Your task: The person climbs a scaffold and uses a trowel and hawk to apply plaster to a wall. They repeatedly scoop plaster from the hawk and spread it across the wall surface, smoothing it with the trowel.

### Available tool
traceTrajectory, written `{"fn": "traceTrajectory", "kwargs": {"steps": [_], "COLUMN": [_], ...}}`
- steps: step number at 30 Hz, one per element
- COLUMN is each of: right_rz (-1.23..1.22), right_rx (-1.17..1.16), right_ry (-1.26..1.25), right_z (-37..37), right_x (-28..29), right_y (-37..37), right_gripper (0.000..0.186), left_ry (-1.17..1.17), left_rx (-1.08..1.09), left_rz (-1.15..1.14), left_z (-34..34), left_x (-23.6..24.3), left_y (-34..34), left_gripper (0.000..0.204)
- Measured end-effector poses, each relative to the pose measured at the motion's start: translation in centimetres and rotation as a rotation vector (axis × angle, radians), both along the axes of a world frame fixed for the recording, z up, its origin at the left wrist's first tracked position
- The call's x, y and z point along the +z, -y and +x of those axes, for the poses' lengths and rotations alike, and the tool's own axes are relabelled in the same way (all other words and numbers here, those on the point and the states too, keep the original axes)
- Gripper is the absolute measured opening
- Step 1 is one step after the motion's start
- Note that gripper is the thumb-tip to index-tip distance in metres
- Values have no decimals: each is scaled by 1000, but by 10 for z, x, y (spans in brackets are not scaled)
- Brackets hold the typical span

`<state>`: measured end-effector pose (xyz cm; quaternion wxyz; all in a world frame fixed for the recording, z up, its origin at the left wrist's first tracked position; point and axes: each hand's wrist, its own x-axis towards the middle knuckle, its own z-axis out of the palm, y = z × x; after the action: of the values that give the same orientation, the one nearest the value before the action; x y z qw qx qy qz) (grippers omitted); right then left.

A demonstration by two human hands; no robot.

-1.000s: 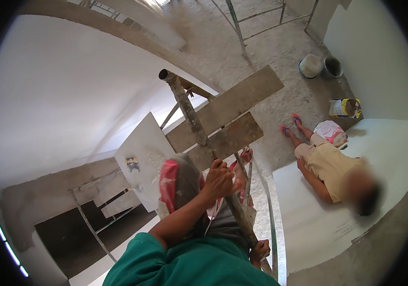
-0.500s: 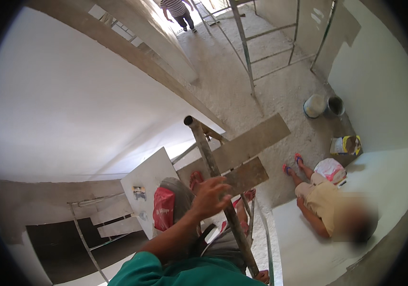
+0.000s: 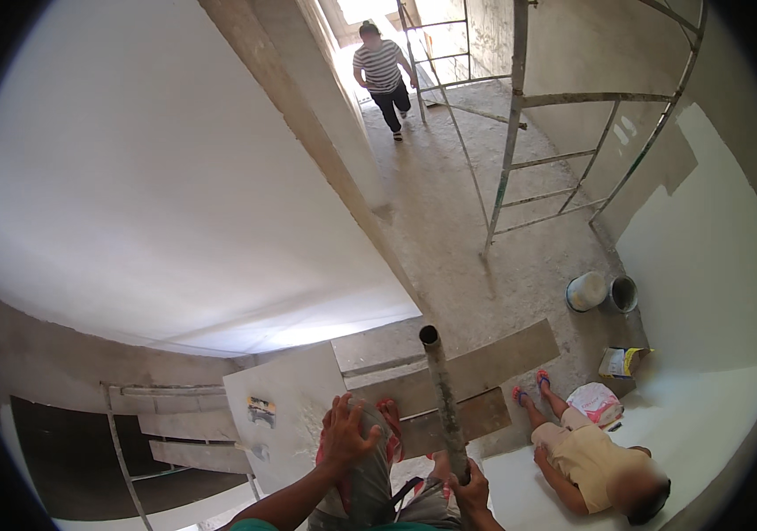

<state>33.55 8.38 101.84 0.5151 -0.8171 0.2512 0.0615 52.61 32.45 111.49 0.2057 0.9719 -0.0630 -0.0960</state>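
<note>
The right hand (image 3: pixel 469 488) is gripping the lower end of a grey metal pipe (image 3: pixel 443 398), which is standing nearly upright over the wooden planks (image 3: pixel 476 376) below. The left hand (image 3: pixel 345 434) is resting open, fingers spread, on the person's knee (image 3: pixel 369 469). A seated person (image 3: pixel 591 456) is leaning against the white wall (image 3: pixel 706 292) near two buckets (image 3: pixel 602 292).

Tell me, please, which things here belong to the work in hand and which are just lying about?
In use:
- metal pole, gripped low down by the right hand
- left hand, resting on the knee
- wooden planks underfoot

Lying about:
- two buckets
- bags by the wall
- scaffold frame
</note>
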Motion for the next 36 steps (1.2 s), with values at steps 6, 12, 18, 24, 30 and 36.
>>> {"fn": "traceTrajectory", "kwargs": {"steps": [6, 12, 18, 24, 30, 36], "right_rz": [-205, -259, -299, -303, -218, -355], "right_rx": [-61, -74, -82, -105, -148, 171], "right_ry": [-222, -245, -350, -386, -514, -743], "right_z": [18, 8, 16, 28, 37, 59], "right_x": [-12, -28, -28, -19, -9, 27], "right_y": [-19, -23, -26, -29, -33, -26], "right_gripper": [47, 48, 39, 34, 43, 46], "left_ry": [-108, -264, -379, -466, -495, -507], "left_rx": [-24, 31, 83, 94, 102, 124], "left_rz": [41, 30, 33, 58, 6, 2], "left_z": [38, 58, 44, 22, 21, 27], "left_x": [-8, -6, 13, 18, 18, 31], "left_y": [-23, -51, -70, -91, -99, -96], "left_gripper": [61, 61, 63, 65, 66, 66]}}
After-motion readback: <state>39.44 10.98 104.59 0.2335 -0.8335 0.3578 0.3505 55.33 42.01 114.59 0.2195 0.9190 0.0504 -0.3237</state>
